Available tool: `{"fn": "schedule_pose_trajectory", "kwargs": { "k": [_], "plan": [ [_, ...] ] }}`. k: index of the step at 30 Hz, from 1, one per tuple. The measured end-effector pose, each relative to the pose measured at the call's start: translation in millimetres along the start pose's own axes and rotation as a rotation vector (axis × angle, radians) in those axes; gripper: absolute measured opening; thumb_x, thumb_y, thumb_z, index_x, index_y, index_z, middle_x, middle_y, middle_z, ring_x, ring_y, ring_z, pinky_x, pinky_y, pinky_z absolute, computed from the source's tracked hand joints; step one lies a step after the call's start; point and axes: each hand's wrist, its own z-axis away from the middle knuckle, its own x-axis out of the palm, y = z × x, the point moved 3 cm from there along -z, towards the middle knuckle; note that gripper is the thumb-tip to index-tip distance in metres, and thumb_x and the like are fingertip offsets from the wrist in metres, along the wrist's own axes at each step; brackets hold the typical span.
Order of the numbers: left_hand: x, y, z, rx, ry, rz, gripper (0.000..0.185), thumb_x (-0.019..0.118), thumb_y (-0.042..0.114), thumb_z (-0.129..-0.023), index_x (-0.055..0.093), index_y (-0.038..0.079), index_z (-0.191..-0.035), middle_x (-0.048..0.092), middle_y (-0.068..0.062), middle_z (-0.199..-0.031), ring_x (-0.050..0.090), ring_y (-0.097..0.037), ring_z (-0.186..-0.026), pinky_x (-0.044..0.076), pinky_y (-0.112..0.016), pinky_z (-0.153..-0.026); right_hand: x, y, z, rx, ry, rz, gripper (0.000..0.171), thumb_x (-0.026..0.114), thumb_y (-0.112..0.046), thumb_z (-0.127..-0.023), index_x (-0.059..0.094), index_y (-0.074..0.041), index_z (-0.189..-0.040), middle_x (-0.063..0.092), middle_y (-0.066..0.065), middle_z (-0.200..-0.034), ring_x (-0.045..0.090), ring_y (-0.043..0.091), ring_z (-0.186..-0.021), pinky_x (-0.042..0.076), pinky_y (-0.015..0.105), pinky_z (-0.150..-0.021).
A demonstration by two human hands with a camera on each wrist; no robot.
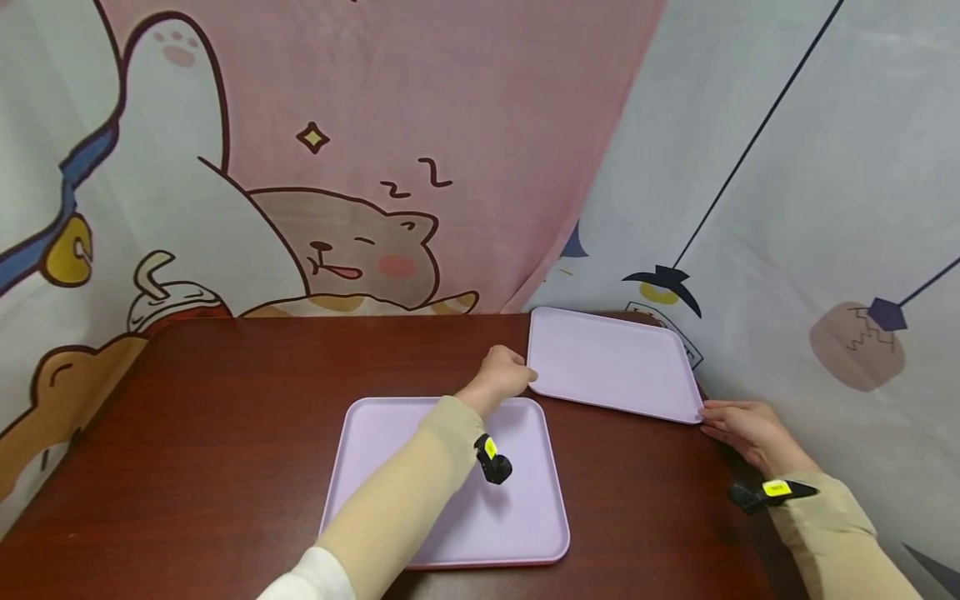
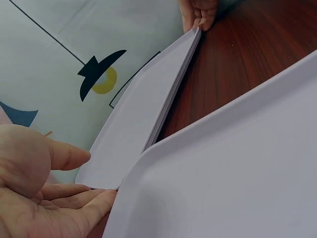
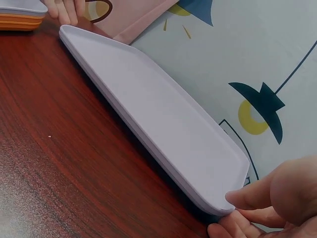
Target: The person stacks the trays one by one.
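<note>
At the back right of the table is a lilac rectangular tray [image 1: 611,362], and the right wrist view shows at least one more lilac rim stacked right under it. My left hand [image 1: 501,375] grips its left end, thumb [image 2: 72,156] at the upper edge and fingers beneath. At the near right corner my right hand [image 1: 750,429] pinches the rim, with the thumb [image 3: 247,195] on top and the other fingers below. Another lilac tray [image 1: 517,517] lies nearer, under my left forearm, which hides part of it.
Orange layers [image 3: 20,22] show beneath the nearer lilac tray. The dark reddish-brown wooden table [image 1: 225,450] extends to the left. A cloth with cartoon drawings [image 1: 510,125] hangs behind and along the right side, close to the far tray and my right hand.
</note>
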Motion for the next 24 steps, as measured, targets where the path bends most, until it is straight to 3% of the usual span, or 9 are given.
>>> {"fn": "schedule_pose_trajectory", "kwargs": {
  "k": [6, 13, 24],
  "plan": [
    [-1.7, -5.8, -4.0, -0.026, 0.005, 0.015, 0.03, 0.08, 0.006, -0.087, 0.071, -0.009, -0.112, 0.068, -0.017, -0.113, 0.062, -0.026, -0.108, 0.055, -0.039, -0.096, 7, -3, 4, 0.02, -0.026, -0.058, 0.057, 0.058, 0.005, -0.104, 0.028, 0.034, -0.143, 0.066, -0.002, -0.094, 0.068, 0.007, -0.082, 0.063, 0.031, -0.08],
    [-2.0, -9.0, -4.7, -0.052, 0.01, 0.049, 0.033, 0.08, 0.004, -0.087, 0.07, -0.008, -0.116, 0.067, -0.018, -0.118, 0.063, -0.03, -0.113, 0.056, -0.041, -0.097, 10, -1, 7, 0.049, -0.036, -0.111, 0.049, 0.061, 0.004, -0.104, 0.038, 0.032, -0.136, 0.065, -0.002, -0.094, 0.068, 0.009, -0.082, 0.063, 0.03, -0.079],
    [-6.8, -4.4, -2.9, -0.043, 0.016, 0.085, 0.037, 0.08, 0.003, -0.086, 0.069, -0.009, -0.119, 0.065, -0.019, -0.117, 0.065, -0.031, -0.111, 0.056, -0.041, -0.097, 15, -6, 6, 0.028, -0.082, -0.289, 0.05, 0.055, 0.013, -0.103, 0.031, 0.032, -0.142, 0.067, 0.001, -0.094, 0.071, 0.013, -0.086, 0.063, 0.036, -0.082]
  ]
}}
